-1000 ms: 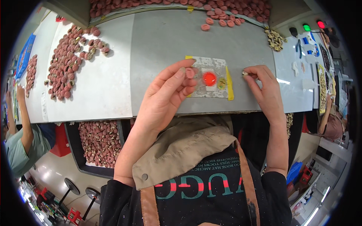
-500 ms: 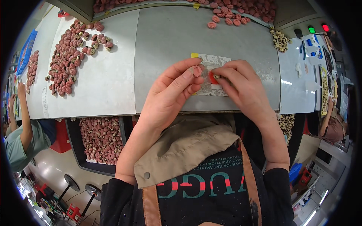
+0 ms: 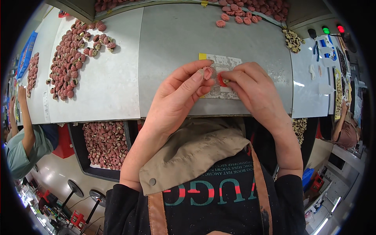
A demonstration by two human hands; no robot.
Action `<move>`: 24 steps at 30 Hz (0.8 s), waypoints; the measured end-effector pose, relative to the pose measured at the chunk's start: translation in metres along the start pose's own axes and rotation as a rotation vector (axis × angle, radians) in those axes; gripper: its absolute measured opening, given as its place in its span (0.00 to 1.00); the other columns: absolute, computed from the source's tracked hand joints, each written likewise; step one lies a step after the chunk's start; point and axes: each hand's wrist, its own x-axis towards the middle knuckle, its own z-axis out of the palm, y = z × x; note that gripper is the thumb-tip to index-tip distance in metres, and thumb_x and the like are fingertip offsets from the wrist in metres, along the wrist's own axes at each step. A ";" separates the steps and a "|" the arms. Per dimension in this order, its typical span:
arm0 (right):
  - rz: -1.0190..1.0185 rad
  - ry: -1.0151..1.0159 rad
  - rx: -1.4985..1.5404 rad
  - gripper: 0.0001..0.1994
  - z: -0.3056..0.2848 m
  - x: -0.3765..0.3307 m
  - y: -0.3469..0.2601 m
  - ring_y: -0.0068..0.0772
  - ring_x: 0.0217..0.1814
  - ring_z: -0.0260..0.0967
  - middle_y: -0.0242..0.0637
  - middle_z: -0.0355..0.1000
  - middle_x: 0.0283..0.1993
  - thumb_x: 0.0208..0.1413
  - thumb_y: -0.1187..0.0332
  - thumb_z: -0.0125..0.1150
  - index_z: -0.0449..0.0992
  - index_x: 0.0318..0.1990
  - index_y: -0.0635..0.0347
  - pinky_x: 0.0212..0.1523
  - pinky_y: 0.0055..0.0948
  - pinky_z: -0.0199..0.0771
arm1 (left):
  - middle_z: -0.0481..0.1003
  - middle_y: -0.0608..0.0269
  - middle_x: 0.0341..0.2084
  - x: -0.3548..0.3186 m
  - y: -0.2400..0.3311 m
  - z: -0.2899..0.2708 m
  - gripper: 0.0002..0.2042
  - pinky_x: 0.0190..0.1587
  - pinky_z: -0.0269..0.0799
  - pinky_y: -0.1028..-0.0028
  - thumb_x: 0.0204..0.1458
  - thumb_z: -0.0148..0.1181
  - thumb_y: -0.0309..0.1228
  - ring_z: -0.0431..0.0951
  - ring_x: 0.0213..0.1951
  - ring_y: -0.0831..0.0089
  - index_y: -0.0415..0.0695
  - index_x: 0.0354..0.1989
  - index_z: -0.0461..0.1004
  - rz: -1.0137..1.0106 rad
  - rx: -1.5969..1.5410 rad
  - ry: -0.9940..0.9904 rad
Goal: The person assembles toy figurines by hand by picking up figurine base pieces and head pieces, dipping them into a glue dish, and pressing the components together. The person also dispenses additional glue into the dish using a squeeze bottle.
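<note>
Left hand (image 3: 178, 98) pinches a small pink ridged shell-like piece (image 3: 207, 72) just above the grey counter (image 3: 172, 43). Right hand (image 3: 252, 88) grips a tiny red bit (image 3: 221, 80) beside it. Both look light, stiff, brittle; hold by edges.

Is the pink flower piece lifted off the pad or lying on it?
Lifted: the left hand pinches the pink flower piece at its fingertips, above the white pad.

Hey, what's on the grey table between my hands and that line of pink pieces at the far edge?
In the head view, only bare grey tabletop lies between the hands (left hand, right hand) and the pink pieces, apart from the white sheet showing just beyond the fingers.
</note>
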 end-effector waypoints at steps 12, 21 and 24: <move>0.209 0.178 0.513 0.09 0.002 -0.002 -0.010 0.31 0.41 0.70 0.38 0.71 0.41 0.56 0.77 0.59 0.76 0.45 0.62 0.41 0.27 0.71 | 0.75 0.64 0.45 -0.002 0.003 0.010 0.15 0.53 0.69 0.76 0.62 0.55 0.32 0.75 0.47 0.76 0.39 0.55 0.70 -0.014 0.026 0.055; 0.077 0.256 0.488 0.10 0.017 0.008 -0.021 0.33 0.41 0.71 0.38 0.71 0.41 0.55 0.78 0.60 0.75 0.45 0.63 0.42 0.26 0.72 | 0.76 0.63 0.44 -0.001 -0.009 0.012 0.14 0.50 0.72 0.77 0.61 0.57 0.30 0.75 0.45 0.79 0.37 0.52 0.70 0.184 0.180 0.079; 0.089 0.259 0.474 0.10 0.018 0.003 -0.019 0.35 0.41 0.71 0.39 0.71 0.41 0.55 0.77 0.61 0.75 0.45 0.63 0.42 0.27 0.72 | 0.76 0.61 0.44 -0.002 -0.024 0.015 0.14 0.50 0.72 0.77 0.61 0.57 0.28 0.75 0.45 0.79 0.36 0.52 0.70 0.461 0.351 0.078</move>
